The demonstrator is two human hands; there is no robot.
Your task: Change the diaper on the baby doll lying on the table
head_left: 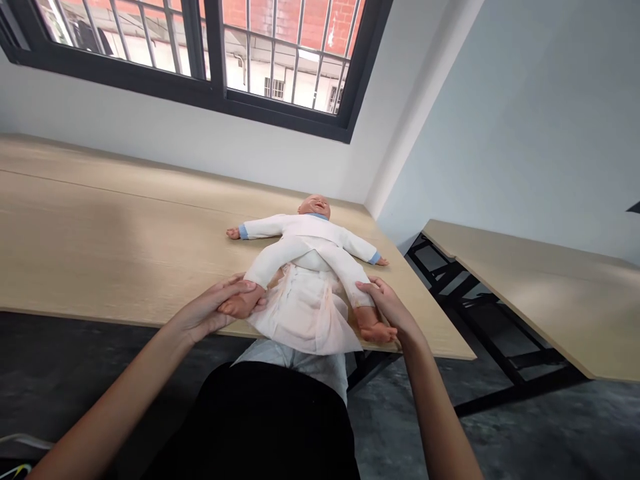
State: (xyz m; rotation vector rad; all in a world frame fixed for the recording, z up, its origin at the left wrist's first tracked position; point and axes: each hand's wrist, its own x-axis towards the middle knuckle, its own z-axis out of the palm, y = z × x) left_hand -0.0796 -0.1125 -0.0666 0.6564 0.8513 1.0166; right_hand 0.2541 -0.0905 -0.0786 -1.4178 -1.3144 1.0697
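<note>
Black clothing point(265, 417) on the wearer's body lies closest. Fingers of the left hand point(216, 305) wrap one ankle of the doll point(314, 230), thumb on top; those of the right hand point(389, 303) grasp its other lower leg. Between the legs a diaper point(303, 310) is spread out, near the front edge of the table point(165, 260), where the doll lies on its back, arms outstretched. Its arms and legs are already in white clothes point(267, 263); the diaper looks loose and unfastened, so closing it seems left undone. Beyond is a barred window point(214, 53).

soft daylight from the window point(216, 57)
</note>
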